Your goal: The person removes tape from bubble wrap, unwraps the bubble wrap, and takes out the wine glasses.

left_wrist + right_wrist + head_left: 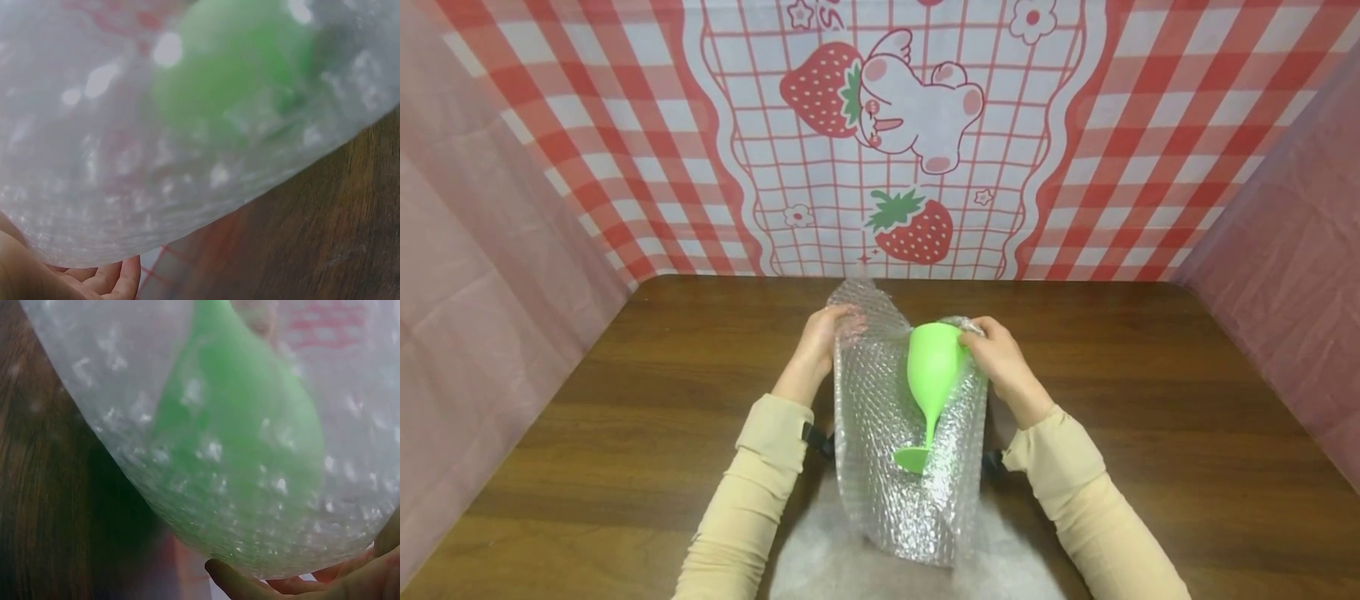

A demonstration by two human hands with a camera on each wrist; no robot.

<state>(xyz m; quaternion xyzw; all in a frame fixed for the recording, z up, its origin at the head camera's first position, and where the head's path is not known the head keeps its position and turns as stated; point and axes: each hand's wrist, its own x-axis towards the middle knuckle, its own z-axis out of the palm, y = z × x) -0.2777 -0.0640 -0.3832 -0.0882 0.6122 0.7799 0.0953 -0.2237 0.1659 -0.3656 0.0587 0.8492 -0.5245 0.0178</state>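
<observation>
Head view: a green cup (934, 367) with a stem and a round foot is inside a curved sheet of bubble wrap (876, 408), in front of the person; its bowl is at the far end and its foot is at the near end.
Left hand (826, 337): it pinches the left edge of the bubble wrap, well apart from the cup.
Right hand (1002, 354): it pinches the right edge of the bubble wrap, with the fingertips just beside the cup's rim; whether they touch the cup, I cannot tell.
Wrist views: the cup appears green and blurred through the clear wrap.
Table (640, 433): brown wood, under both arms.
Strawberry cloth (880, 133): it hangs behind the table.
Pink curtains (482, 233): one stands on each side.
</observation>
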